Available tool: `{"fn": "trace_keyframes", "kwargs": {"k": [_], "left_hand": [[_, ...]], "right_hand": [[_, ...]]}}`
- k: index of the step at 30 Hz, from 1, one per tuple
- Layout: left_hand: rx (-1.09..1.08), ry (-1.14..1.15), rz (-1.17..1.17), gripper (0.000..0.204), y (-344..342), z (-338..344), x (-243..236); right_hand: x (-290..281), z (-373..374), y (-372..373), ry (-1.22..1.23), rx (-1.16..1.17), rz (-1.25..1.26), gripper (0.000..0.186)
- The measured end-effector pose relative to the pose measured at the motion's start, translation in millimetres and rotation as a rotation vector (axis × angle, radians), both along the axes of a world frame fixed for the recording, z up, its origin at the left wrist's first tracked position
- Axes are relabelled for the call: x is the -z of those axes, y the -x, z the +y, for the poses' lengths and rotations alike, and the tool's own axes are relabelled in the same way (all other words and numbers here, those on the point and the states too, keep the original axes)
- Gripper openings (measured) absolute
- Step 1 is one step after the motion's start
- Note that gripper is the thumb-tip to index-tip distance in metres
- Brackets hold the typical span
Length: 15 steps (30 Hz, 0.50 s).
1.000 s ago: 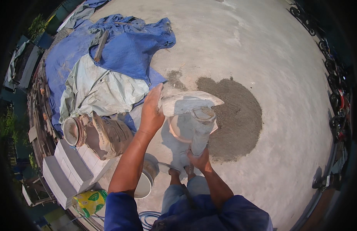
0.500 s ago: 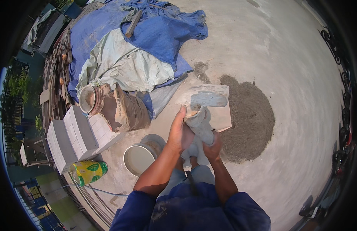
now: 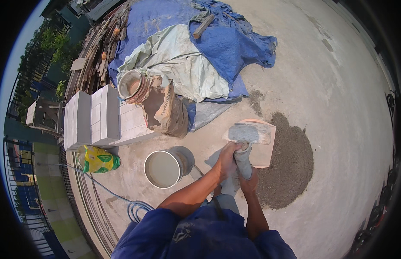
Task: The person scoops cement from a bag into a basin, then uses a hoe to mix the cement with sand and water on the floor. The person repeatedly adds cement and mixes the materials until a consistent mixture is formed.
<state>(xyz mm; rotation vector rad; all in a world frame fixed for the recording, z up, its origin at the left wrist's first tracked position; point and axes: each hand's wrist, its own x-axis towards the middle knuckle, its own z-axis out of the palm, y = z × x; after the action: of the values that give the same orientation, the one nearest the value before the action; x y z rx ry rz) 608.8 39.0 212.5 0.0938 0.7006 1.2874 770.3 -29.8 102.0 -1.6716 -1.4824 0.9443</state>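
Left hand (image 3: 227, 160) moved in, clasping grey tool (image 3: 243, 160); right hand (image 3: 249, 182) grips lower down.

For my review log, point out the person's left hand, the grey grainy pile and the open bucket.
left hand (image 3: 227, 160): head view, middle of the hand
grey grainy pile (image 3: 289, 168): head view, middle of its surface
open bucket (image 3: 183, 164): head view, right outer wall

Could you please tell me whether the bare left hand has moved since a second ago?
Yes: against the crumpled blue plastic tarp, the left hand has moved away, toward the person's body; before, it appeared beside the tarp's near corner.
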Motion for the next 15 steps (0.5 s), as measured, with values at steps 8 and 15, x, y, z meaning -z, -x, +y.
{"fn": "trace_keyframes", "kwargs": {"k": [8,15], "left_hand": [[-0.111,-0.073,-0.043,0.027,5,-34,2],[-0.208,-0.204,-0.026,0.046,51,-28,-16]], "right_hand": [[7,-26,-19,0.025,-0.23,-0.134,0.047],[16,12,0,-0.054,-0.344,-0.139,0.035]]}}
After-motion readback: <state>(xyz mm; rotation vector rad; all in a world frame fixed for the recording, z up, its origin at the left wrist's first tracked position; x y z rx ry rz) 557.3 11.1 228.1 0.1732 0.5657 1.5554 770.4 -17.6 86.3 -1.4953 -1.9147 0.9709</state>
